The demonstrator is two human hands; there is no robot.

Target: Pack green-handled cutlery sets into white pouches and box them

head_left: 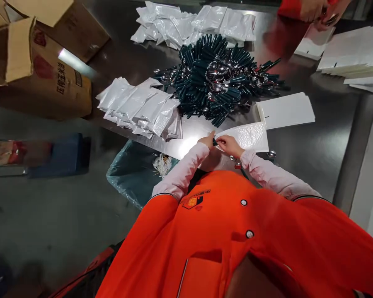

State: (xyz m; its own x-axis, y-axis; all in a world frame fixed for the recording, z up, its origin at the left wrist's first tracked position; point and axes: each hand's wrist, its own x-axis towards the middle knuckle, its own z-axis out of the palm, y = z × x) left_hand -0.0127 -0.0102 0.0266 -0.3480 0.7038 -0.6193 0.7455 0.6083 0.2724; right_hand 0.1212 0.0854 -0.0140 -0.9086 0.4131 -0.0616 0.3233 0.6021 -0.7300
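My left hand [207, 140] and my right hand [229, 145] meet at the near edge of a steel table [313, 140]. Both pinch the open end of a white bubble-lined pouch [248, 135] lying flat in front of me. A dark green handle tip [214, 142] shows between my fingers at the pouch mouth. Just beyond lies a big heap of green-handled spoons [217, 78]. A loose spoon bowl [271, 154] rests by my right sleeve.
Filled white pouches are stacked at the left [143, 106] and at the far side [192, 22]. Flat empty pouches [286, 109] lie to the right. Cardboard boxes [40, 62] stand at the left, a green bag [133, 171] hangs below the table edge. Another person's hands [320, 10] work at the far right.
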